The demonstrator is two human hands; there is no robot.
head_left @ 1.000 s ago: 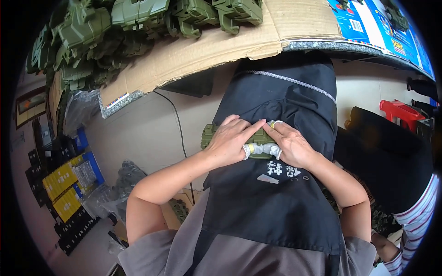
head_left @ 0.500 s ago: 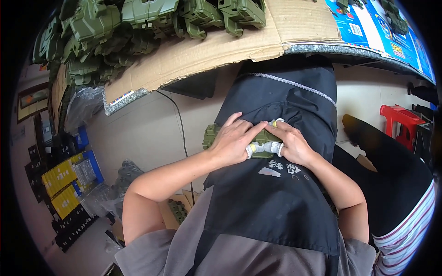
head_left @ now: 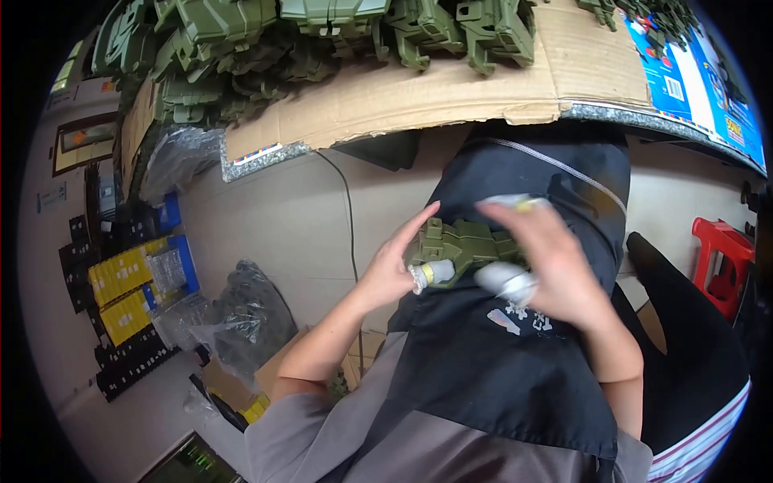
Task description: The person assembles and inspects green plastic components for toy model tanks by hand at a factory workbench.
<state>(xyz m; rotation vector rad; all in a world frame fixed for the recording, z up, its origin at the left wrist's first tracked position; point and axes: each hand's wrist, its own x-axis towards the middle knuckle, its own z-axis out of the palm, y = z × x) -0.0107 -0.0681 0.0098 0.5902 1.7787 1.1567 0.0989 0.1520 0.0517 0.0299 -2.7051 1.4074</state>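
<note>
An olive-green moulded plastic part [head_left: 475,243] lies on the black apron over my lap. My left hand [head_left: 398,262] grips its left end, the thumb on the near edge and the fingers along the far side. That thumb wears a whitish wrap with a yellow patch. Over the part's right end is my right hand [head_left: 564,262], smeared by motion. Its thumb and fingers are spread apart, and I see nothing held between them. White wraps cover its thumb and a fingertip. Whether the right hand touches the part I cannot tell.
Many green plastic parts [head_left: 322,48] are heaped on the cardboard-covered table [head_left: 386,101] ahead. To the right are a red stool [head_left: 717,258] and another person's dark-clad leg [head_left: 692,362]. At left lie a plastic bag [head_left: 250,314], yellow boxes [head_left: 121,274] and a hanging cable [head_left: 352,217].
My right hand has lifted from the part and opened out, blurring. My left hand has shifted to the part's left end, uncovering its top. The whole view has shifted too.
</note>
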